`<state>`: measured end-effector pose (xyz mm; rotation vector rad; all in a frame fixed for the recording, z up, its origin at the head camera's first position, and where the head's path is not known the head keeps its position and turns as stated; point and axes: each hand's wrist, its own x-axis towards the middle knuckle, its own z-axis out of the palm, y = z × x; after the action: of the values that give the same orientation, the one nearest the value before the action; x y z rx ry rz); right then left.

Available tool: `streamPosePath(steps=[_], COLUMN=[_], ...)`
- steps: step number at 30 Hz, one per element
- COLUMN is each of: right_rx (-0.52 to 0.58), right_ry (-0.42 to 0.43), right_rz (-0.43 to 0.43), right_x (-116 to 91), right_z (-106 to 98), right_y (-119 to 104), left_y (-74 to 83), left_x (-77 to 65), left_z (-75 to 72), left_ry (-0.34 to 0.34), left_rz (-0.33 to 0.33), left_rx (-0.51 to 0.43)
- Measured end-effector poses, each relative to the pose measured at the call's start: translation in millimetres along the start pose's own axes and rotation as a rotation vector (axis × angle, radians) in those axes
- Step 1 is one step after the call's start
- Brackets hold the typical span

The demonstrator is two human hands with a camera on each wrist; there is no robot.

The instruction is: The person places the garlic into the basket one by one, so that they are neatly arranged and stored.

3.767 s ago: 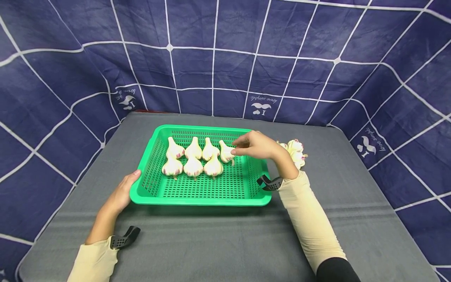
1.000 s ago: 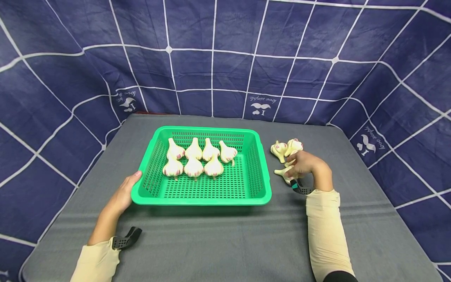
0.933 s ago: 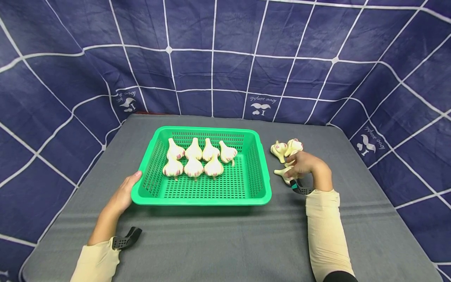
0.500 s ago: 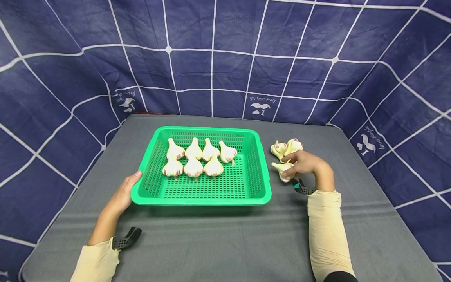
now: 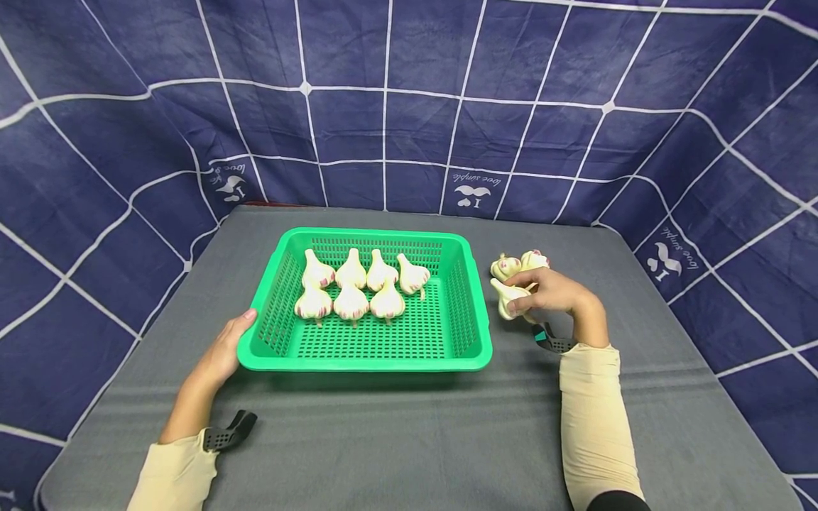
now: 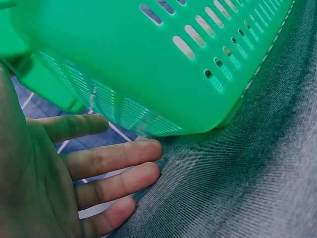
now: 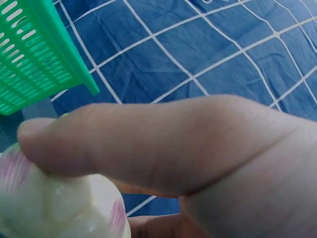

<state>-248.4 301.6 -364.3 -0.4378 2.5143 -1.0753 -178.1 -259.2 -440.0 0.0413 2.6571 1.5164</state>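
White garlic bulb [image 5: 509, 298], marked with purple streaks, is grasped between the thumb and fingers of the right hand [image 5: 557, 292], beside the right wall of a basket; whether it bears on the tabletop cannot be told. The hold on its rounded body, presumably the firmest part, leaves the neck free. Just beyond lie two loose bulbs [image 5: 505, 267], one partly hidden by the hand.

Green perforated basket [image 5: 358, 365] contains seven further bulbs, in a back row [image 5: 351, 271] of four and a front row [image 5: 351, 304] of three; the close rows probably limit rolling. At its left side the left hand [image 5: 224, 344] is unclenched, fingers extended and thumb at the rim, apparently steadying it.

Surrounding these are the grey tabletop [image 5: 396, 440] and a navy cloth [image 5: 358, 142] ruled in white. Printed on the cloth, upside down, are "love simple", a moustache, a heart and the letter "I". No brand is legible on the basket or the black wrist mount [image 5: 231, 431].
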Motion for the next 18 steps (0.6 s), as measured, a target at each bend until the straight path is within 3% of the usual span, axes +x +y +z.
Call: streamPosePath(steps=[8, 14, 18], right_rx=[-0.033, -0.141, -0.153], right_ry=[0.086, 0.190, 0.238], right_rz=[-0.023, -0.064, -0.079], right_x=[-1.3, -2.4, -2.0], right_z=[-1.7, -3.5, -3.5], right_y=[-0.1, 0.7, 1.4], left_y=[2.5, 3.6, 3.7], left_x=[-0.7, -2.8, -2.4], left_z=[-0.2, 0.1, 0.1], left_ry=[0.022, 0.000, -0.006], left_rz=[0.057, 0.009, -0.005], left_rx=[-0.022, -0.002, 0.003])
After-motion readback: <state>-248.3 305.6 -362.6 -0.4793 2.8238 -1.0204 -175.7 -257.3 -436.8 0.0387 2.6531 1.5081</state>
